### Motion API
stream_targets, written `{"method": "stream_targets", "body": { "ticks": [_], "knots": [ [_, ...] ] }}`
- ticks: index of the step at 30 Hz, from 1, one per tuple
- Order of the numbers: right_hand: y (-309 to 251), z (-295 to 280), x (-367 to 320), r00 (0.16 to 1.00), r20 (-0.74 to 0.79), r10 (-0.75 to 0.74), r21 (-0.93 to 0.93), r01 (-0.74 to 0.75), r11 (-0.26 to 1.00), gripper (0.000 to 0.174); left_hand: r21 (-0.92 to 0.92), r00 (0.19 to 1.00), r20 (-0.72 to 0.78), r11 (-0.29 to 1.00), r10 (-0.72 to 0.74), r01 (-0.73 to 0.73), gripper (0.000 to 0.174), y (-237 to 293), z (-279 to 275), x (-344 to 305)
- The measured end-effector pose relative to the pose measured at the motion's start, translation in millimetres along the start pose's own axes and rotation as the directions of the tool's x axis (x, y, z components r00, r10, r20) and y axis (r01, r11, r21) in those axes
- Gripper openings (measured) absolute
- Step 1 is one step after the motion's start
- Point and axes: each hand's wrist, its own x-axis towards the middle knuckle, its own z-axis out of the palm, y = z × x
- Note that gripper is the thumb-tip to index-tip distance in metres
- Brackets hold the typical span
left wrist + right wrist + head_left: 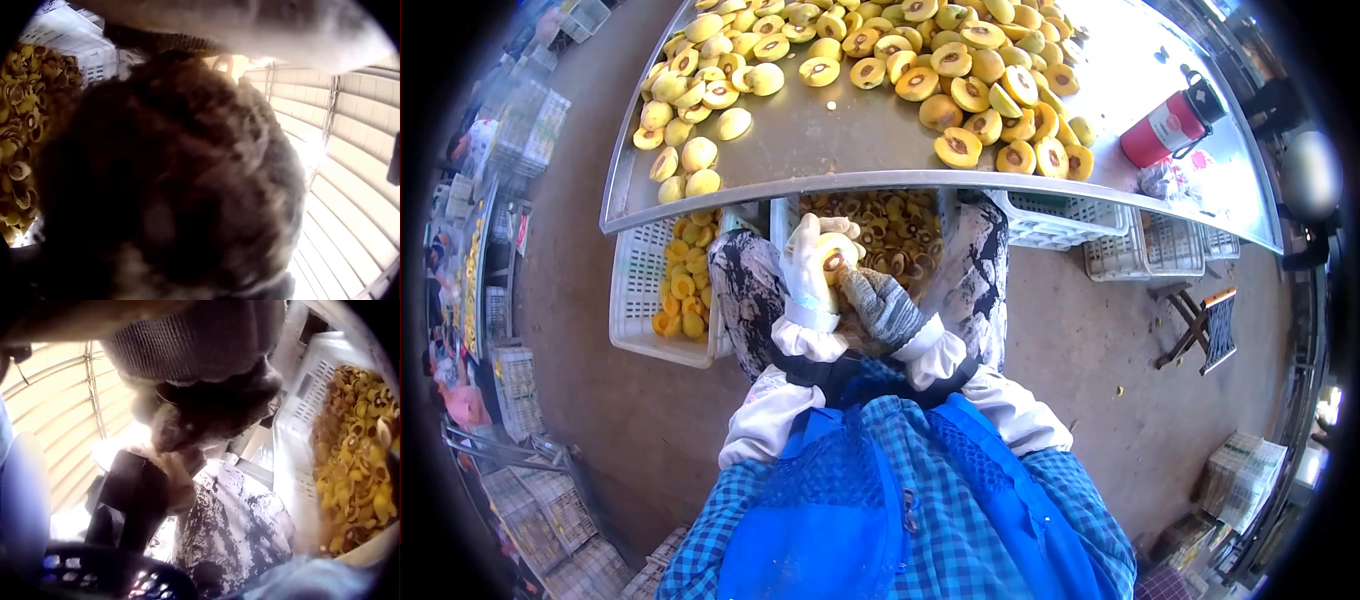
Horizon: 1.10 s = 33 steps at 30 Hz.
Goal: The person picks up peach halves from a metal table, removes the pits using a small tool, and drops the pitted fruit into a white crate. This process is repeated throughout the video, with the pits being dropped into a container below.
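In the head view my left hand (808, 270), in a pale glove, holds a yellow peach half (836, 258) with its cut face and brown pit turned up. My right hand (884, 304), in a grey knit glove, has its fingers curled right at the cut face; I cannot tell whether a tool is inside them. Both hands are above a white crate (784, 222) of peach pieces, between the knees. Dark, blurred glove (181, 169) fills most of the left wrist view. The right wrist view shows the glove (206, 400) in shadow, with the peach half hidden.
A metal table (820, 135) ahead bears a heap of halved peaches (960, 60) and a red flask (1165, 130). Another white crate (635, 290), holding peach halves, stands left. Further crates (1050, 222) sit under the table; a folding stool (1208, 325) stands right.
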Motion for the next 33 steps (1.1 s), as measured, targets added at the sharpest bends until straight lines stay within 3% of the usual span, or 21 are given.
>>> {"method": "stream_targets", "body": {
  "ticks": [1,3,4,7,11,12,14,15,17,19,20,21,22,23,24,25,26,27,30,32,33],
  "knots": [
    [-0.8,1.5,0.9,0.987,0.03,0.159,0.108,-0.161,0.981,0.026,0.011,1.0,0.015,1.0,0.005,-0.005,0.039,-1.8,-4.2,1.0],
    [-5.3,-4.1,6.0,0.742,0.338,0.579,0.395,-0.67,0.628,0.024,0.038,0.999,0.047,0.999,0.014,-0.015,0.038,-4.3,-14.7,4.1],
    [9.1,7.6,2.1,0.999,-0.032,-0.03,-0.025,0.03,0.999,0.032,0.075,0.998,0.07,0.997,0.004,-0.009,0.037,-0.3,-15.8,2.5],
    [0.6,-14.3,10.6,0.859,0.282,0.428,0.0,-0.446,0.895,0.032,0.311,0.96,0.255,0.93,0.117,-0.196,0.038,-1.4,-26.8,9.9],
    [-36.8,-45.4,32.2,0.701,0.476,0.531,0.232,-0.683,0.693,0.037,0.299,0.973,0.23,0.948,0.037,-0.107,0.042,13.0,-10.8,-4.8],
    [-16.0,-36.8,18.2,0.817,0.458,0.35,0.276,-0.505,0.818,0.04,0.171,0.977,0.212,0.985,-0.037,0.001,0.045,16.0,-7.9,-7.8],
    [-36.2,-25.7,21.4,0.858,0.348,0.378,0.463,-0.508,0.727,0.041,-0.023,0.98,0.179,0.996,-0.084,0.09,0.047,17.7,-4.8,-7.1],
    [-39.4,-20.8,22.0,0.699,0.482,0.528,0.513,-0.714,0.477,0.041,-0.122,0.981,0.163,0.984,-0.109,0.129,0.047,19.5,-5.2,-6.3],
    [-34.1,-0.1,18.8,0.863,0.269,0.429,0.606,-0.497,0.621,0.042,-0.323,0.959,0.144,0.904,-0.245,0.279,0.046,30.9,-16.1,2.3],
    [-22.5,18.4,21.7,0.888,0.054,0.456,0.603,-0.393,0.694,0.042,-0.145,0.959,-0.18,0.97,-0.219,0.194,0.047,57.8,-25.3,-4.7],
    [-19.4,6.3,20.7,0.682,0.38,0.624,0.772,-0.606,0.192,0.039,0.053,0.976,-0.215,0.999,0.022,-0.01,0.041,68.5,-43.8,-4.5],
    [-0.6,4.3,13.8,0.625,0.434,0.649,0.718,-0.675,0.169,0.029,0.255,0.944,-0.202,0.945,0.26,-0.206,0.036,81.4,-69.1,2.7],
    [35.0,11.9,-9.2,0.634,0.408,0.656,0.522,-0.752,0.402,0.033,0.642,0.88,-0.111,0.709,0.463,-0.292,0.03,101.5,-99.9,18.8],
    [82.3,32.7,-47.1,0.732,0.352,0.583,-0.008,-0.62,0.784,0.047,0.895,0.801,0.053,0.327,0.596,-0.302,0.027,116.8,-124.4,36.9],
    [120.3,48.6,-82.2,0.767,0.353,0.535,-0.347,-0.424,0.837,0.064,0.939,0.659,0.327,-0.151,0.677,-0.31,0.03,136.8,-114.1,46.8],
    [126.4,48.2,-88.4,0.724,0.393,0.567,0.04,-0.629,0.776,0.061,0.781,0.531,0.596,-0.59,0.602,-0.208,0.036,161.3,-95.9,53.3],
    [131.6,47.3,-90.2,0.681,0.451,0.577,0.406,-0.732,0.547,0.057,0.84,0.672,0.519,-0.462,0.529,-0.285,0.044,172.6,-69.8,66.8],
    [122.2,43.6,-78.6,0.671,0.418,0.613,0.373,-0.742,0.558,0.046,0.769,0.631,0.623,-0.509,0.462,-0.386,0.046,172.7,-63.0,98.4],
    [76.6,27.3,-14.3,0.71,0.216,0.67,0.339,-0.698,0.631,0.032,0.794,0.915,0.395,-0.531,0.078,-0.297,0.053,165.8,-23.8,173.4],
    [23.9,-4.0,22.5,0.465,0.434,0.772,0.376,-0.872,0.314,0.027,0.741,0.913,0.397,-0.553,-0.095,-0.38,0.062,154.4,-46.3,225.1],
    [37.2,-0.6,14.2,0.66,0.302,0.688,0.35,-0.748,0.564,0.026,0.77,0.921,0.337,-0.505,-0.197,-0.389,0.064,152.2,-48.2,237.2]
  ]
}}
